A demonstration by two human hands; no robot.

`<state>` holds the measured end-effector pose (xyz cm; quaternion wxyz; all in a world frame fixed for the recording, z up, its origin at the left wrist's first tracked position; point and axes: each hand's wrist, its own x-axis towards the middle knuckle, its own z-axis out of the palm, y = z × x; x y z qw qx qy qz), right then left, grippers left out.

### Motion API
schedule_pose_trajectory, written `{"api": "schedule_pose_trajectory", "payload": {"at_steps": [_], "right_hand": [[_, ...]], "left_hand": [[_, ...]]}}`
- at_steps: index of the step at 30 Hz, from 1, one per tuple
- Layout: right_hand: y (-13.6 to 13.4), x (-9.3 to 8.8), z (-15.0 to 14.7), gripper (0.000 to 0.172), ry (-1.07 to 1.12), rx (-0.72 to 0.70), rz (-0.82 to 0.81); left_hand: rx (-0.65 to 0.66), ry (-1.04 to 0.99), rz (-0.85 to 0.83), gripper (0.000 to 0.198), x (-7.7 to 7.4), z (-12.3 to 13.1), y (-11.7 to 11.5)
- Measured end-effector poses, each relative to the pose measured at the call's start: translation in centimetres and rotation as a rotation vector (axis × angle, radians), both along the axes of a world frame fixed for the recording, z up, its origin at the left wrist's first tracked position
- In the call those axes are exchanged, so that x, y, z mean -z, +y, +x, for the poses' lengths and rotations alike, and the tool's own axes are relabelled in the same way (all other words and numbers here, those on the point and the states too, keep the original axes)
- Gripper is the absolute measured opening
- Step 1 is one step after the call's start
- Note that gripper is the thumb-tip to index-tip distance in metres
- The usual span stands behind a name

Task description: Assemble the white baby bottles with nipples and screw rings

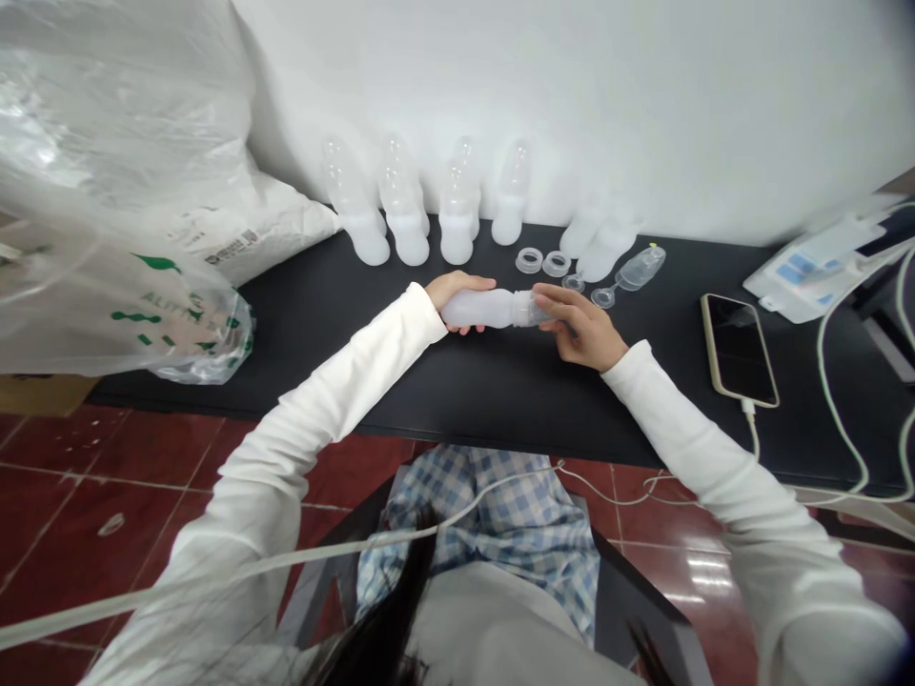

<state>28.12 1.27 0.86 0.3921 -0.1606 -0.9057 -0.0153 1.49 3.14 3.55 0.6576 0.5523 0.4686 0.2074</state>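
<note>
A frosted white baby bottle (480,309) lies sideways in the air above the black table. My left hand (457,292) is wrapped round its body, thumb on top and fingertips showing below. At its other end, my right hand (576,324) grips the clear cap (530,308), which partly hides behind the fingers. Beyond the hands are two clear rings (529,260) and small clear round pieces (602,298) on the tabletop. To their right lies a clear cap with a yellow tip (641,268). White bottle bodies (606,250) without caps stand close by.
Several capped bottles (457,224) stand along the white wall. Plastic bags (193,324) crowd the left side of the black table (472,400). On the right are a charging phone (740,351), a white device (793,272) and loose cables; one white cable (300,555) crosses my lap.
</note>
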Motion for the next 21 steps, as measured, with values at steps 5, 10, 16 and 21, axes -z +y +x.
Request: {"api": "schedule_pose_trajectory", "payload": {"at_steps": [5, 10, 16, 21], "right_hand": [[-0.2, -0.2, -0.6, 0.034, -0.095, 0.087, -0.019], [-0.7, -0.3, -1.6, 0.029, 0.073, 0.289, -0.193], [-1.1, -1.3, -2.9, 0.035, 0.233, 0.502, -0.427], [-0.8, -1.8, -3.1, 0.038, 0.226, 0.547, -0.888]], "left_hand": [[-0.031, -0.034, 0.084, 0.051, 0.0, 1.1, -0.8], [-0.102, -0.017, 0.364, 0.059, 0.7, 2.0, -1.4], [-0.128, 0.195, 1.120, 0.057, 2.2, 2.3, -2.0], [0.008, 0.494, 1.562, 0.052, 3.2, 2.0, -1.4]]}}
